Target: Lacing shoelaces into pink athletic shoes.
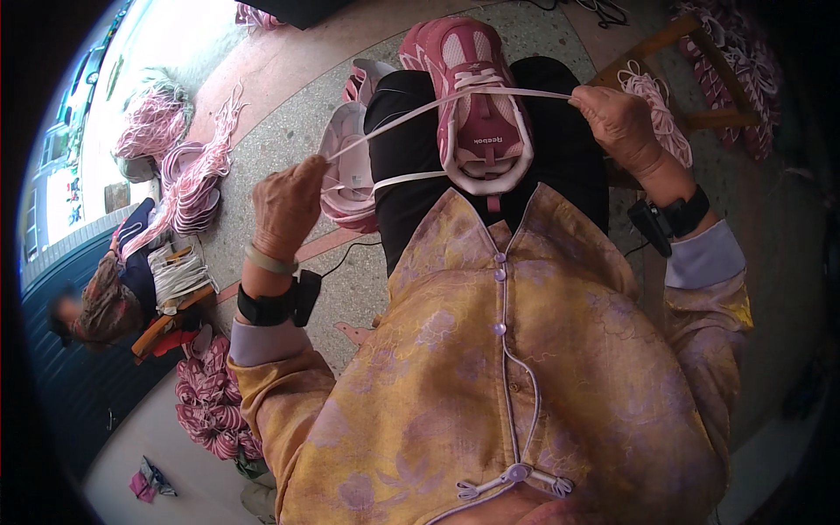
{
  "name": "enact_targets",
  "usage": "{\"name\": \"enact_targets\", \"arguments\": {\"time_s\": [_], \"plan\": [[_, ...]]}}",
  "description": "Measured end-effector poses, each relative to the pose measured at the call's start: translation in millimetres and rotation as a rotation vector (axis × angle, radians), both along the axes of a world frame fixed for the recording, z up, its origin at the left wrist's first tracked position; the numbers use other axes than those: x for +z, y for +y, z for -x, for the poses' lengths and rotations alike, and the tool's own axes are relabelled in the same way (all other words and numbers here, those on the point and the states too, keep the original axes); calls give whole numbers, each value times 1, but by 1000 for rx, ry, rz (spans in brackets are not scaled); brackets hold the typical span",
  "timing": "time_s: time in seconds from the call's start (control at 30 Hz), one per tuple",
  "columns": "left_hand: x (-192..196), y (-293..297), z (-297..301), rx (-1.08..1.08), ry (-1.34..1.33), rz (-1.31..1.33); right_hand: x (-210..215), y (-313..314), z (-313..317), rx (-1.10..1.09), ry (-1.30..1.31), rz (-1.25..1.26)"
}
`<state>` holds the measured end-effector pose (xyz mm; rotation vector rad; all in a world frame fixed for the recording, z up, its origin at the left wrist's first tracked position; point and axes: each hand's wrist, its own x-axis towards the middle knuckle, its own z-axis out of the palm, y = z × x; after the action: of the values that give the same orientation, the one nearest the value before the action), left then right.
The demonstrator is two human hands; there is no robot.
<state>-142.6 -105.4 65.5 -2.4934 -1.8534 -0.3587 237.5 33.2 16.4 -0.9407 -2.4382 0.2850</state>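
A pink and white sneaker point(477, 114) rests on my lap, its heel toward me and its toe pointing away. A pale shoelace point(411, 114) runs through its upper eyelets, and both ends stretch out sideways. My left hand point(289, 206) is closed on one end, out to the left of the shoe. On the other side my right hand point(619, 127) pinches the opposite end at about the height of the laced part. The lace is drawn nearly straight toward the right hand. A white band point(409, 178) crosses my dark trouser leg beside the shoe.
Another pink sneaker point(348, 166) lies left of my leg. Bundled laces point(652, 96) hang by a wooden stool point(717, 114) at the right. Pink shoe parts point(214, 394) and lace piles point(157, 114) lie at the left, where another person point(109, 297) sits near white laces point(179, 276).
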Motion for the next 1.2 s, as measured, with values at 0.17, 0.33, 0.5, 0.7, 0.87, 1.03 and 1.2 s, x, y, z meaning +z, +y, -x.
{"name": "enact_targets", "arguments": {"time_s": [0.17, 0.33, 0.5, 0.7, 0.87, 1.03, 1.2], "plan": [[-32, -23, 46, 124, 238, 104, -1, 2, -3, 64, 10, 11], [-67, -62, 123, 383, 247, 113, -8, 23, -68, 180, -134, -345], [-65, -115, 205, 618, 304, 123, 20, 30, -171, 168, -347, -419], [-7, -119, 210, 956, -1250, 19, 31, 14, -246, -106, -369, -330], [67, -96, 195, 535, -1615, -166, 9, 14, -261, -342, -253, -54], [144, -104, 187, 206, -1573, -103, 5, 37, -275, -491, -335, -11], [156, -130, 161, 665, -870, 72, -2, 52, -297, -521, -324, -11]]}}
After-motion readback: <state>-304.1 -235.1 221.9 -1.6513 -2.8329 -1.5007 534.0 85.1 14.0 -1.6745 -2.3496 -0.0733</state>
